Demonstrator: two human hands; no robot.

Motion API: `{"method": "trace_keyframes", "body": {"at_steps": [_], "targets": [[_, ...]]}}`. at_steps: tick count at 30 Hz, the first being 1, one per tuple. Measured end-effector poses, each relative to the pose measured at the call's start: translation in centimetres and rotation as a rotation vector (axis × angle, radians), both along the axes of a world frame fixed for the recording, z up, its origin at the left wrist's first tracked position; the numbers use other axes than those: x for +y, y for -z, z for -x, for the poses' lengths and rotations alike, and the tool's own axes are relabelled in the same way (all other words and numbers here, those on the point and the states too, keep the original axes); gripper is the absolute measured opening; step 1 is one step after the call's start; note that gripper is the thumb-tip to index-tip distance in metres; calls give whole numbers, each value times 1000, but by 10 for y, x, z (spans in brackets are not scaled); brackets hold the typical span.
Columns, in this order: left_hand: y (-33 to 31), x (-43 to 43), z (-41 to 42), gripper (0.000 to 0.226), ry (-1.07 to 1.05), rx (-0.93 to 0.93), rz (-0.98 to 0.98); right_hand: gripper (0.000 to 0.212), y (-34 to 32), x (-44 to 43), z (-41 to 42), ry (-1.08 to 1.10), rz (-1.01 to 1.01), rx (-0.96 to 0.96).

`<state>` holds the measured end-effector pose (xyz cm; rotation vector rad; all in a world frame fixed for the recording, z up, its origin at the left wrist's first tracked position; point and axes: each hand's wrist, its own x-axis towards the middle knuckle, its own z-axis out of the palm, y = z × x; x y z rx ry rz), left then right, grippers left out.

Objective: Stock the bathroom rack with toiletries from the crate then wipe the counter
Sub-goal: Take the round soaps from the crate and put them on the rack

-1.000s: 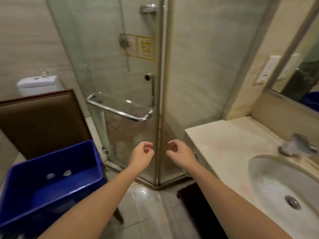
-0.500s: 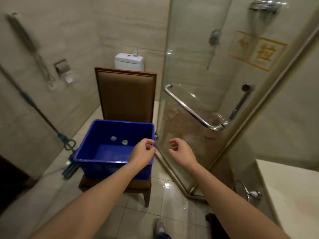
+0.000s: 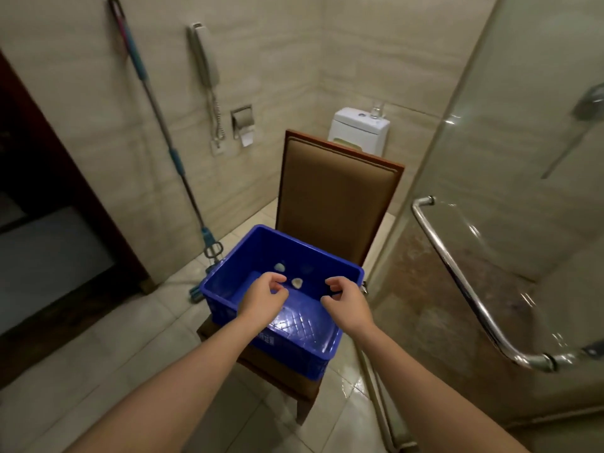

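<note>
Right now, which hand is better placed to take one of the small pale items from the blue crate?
Left, probably. The left hand hovers with fingertips beside the nearer pale item; the right hand hangs farther off, by the crate rim.

Crate (image 3: 287, 250): blue moulded plastic, glossy, its floor embossed with a diamond grid that catches the light. Chair (image 3: 336, 204): padded back in a brown matt covering, leather or cloth not distinguishable, edged by a reddish varnished wood frame. Floor tiles (image 3: 137, 348): beige, smooth, glossy. Wall tiles (image 3: 277, 60): pale stone look, duller sheen. Shower door (image 3: 510, 125): clear glass. Door handle (image 3: 457, 276): polished metal tube. Toilet tank (image 3: 356, 130): white, smooth, glossy. Mop handle (image 3: 160, 122): bare metal with blue plastic sleeves. Paper holder (image 3: 242, 118): metal, white paper hanging.
</note>
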<state>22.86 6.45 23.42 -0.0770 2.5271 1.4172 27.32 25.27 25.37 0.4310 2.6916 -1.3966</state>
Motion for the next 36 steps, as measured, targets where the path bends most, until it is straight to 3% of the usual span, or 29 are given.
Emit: {"method": "trace_keyframes", "body": {"at_steps": [9,17,28,36], "targets": [[10,-5,34,23,-78,-61,25,36,26,6,51,-44,132,-52],[36,-11,93,21,1,-116,84,37,64,-1,95,36,187,-129],[104,-30,234,17,255,-279,170,33,136,-42,186,371,248,-330],[188,-35,300,20,273,-442,174,33,203,-65,233,614,289,-445]]}}
